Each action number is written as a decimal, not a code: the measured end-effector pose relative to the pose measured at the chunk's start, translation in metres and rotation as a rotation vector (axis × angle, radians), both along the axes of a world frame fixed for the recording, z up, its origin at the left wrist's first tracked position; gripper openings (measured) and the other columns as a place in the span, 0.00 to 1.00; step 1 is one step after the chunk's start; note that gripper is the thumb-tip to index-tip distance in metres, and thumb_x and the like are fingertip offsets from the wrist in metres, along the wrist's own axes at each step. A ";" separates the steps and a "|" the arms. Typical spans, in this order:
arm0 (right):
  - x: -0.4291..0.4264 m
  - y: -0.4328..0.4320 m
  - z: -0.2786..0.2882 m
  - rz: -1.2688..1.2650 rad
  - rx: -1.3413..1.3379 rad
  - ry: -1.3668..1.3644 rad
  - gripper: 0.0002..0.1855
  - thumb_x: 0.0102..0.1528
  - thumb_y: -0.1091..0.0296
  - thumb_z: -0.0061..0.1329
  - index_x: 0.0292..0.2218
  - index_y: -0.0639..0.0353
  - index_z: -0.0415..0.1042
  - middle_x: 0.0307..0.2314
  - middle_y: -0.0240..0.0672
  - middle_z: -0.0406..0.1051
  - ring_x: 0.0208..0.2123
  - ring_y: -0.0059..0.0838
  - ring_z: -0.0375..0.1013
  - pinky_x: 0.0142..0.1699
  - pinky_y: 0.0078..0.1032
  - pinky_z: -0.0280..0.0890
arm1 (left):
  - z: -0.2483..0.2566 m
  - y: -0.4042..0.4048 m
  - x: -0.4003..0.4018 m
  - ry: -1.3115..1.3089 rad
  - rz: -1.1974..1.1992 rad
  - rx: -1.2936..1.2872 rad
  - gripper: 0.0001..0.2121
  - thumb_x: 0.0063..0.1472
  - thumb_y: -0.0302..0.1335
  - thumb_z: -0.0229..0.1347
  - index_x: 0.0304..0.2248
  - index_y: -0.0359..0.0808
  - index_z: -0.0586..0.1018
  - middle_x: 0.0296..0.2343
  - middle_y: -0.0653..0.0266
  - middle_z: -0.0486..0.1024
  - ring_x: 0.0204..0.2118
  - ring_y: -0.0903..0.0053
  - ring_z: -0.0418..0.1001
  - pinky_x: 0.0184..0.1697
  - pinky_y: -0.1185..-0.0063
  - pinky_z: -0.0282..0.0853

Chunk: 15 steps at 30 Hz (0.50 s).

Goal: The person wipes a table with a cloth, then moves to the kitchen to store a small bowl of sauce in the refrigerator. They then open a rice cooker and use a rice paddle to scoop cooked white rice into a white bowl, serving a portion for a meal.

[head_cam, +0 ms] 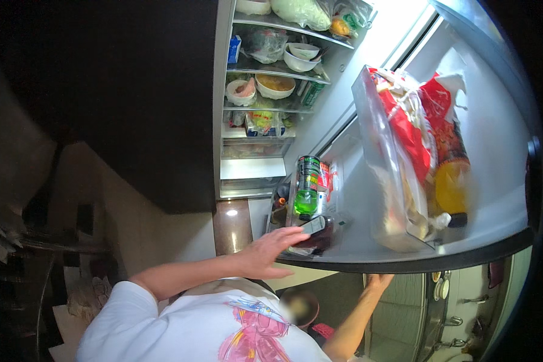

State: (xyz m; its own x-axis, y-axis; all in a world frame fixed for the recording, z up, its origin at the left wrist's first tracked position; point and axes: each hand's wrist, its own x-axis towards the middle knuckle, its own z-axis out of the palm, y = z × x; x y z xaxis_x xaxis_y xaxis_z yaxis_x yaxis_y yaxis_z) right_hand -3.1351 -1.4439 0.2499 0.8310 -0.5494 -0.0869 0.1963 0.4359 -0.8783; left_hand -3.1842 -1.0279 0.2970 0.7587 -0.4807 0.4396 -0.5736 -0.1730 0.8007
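My left hand [269, 253] reaches over the lower shelf of the open refrigerator door [353, 158], fingers spread and holding nothing. Its fingertips are beside a small grey-green box [314, 225]; whether they touch it, I cannot tell. Just beyond, a bottle of green liquid [306, 201] lies near dark cans [308, 167]. My right hand [379, 280] is at the door's dark outer edge and grips it, its fingertips partly hidden. The upper door shelf bears a red and white plastic bag [405, 122] and a bottle with a yellow lower part [451, 185].
Inside the refrigerator, glass shelves hold white bowls [301, 59], a bowl of yellowish food [275, 85], and bagged food [264, 45]. A dark panel [154, 108] rises at the left. Behind the door, at the lower right, is a counter edge [432, 312]. A round container [301, 307] stands below.
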 end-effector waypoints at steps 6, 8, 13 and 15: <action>-0.033 0.014 -0.038 0.487 0.448 0.042 0.10 0.54 0.63 0.41 0.27 0.57 0.68 0.19 0.32 0.67 0.18 0.21 0.60 0.22 0.21 0.57 | 0.007 -0.057 -0.003 -0.163 0.056 0.036 0.43 0.45 0.34 0.62 0.58 0.35 0.51 0.56 0.47 0.48 0.60 0.55 0.46 0.60 0.66 0.44; -0.051 0.051 -0.035 0.346 0.510 0.213 0.07 0.52 0.64 0.44 0.25 0.55 0.67 0.14 0.27 0.61 0.13 0.17 0.52 0.16 0.16 0.48 | -0.001 -0.067 0.001 -0.127 0.040 0.062 0.45 0.45 0.37 0.63 0.57 0.32 0.51 0.56 0.45 0.47 0.60 0.56 0.45 0.60 0.66 0.44; -0.091 0.054 -0.094 0.385 0.613 0.334 0.08 0.53 0.66 0.47 0.24 0.51 0.63 0.14 0.21 0.54 0.14 0.15 0.47 0.17 0.18 0.43 | -0.015 -0.054 0.004 0.008 0.163 0.083 0.53 0.41 0.35 0.66 0.60 0.36 0.41 0.56 0.46 0.48 0.60 0.59 0.47 0.60 0.68 0.47; -0.089 0.067 -0.095 0.387 0.765 0.336 0.05 0.56 0.68 0.44 0.28 0.54 0.62 0.14 0.26 0.59 0.14 0.18 0.54 0.16 0.17 0.47 | -0.033 -0.028 0.017 0.071 0.155 0.064 0.56 0.40 0.31 0.67 0.60 0.37 0.37 0.55 0.47 0.49 0.59 0.60 0.49 0.60 0.67 0.49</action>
